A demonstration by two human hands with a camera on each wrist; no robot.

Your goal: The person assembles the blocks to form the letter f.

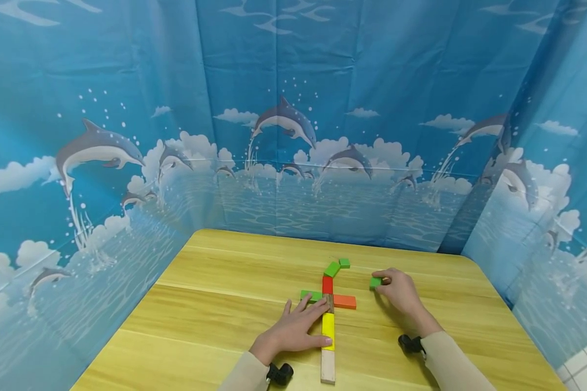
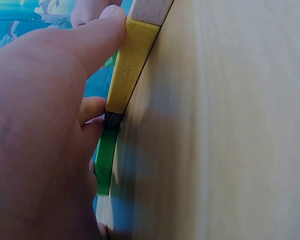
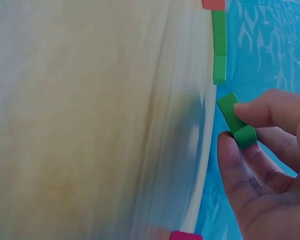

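A row of toy blocks runs away from me on the table: plain wood, yellow, dark brown and red. My left hand lies across it with fingers spread, thumb on the yellow block, fingertips at the brown one. Beside the brown block are a green block on the left and an orange block on the right. Off to the right, my right hand pinches green blocks between thumb and fingers; a smaller green piece shows against the longer one.
Beyond the red block, a slanted green block meets a small green block. A pink block pokes in at the bottom of the right wrist view. A dolphin-print curtain hangs behind the wooden table.
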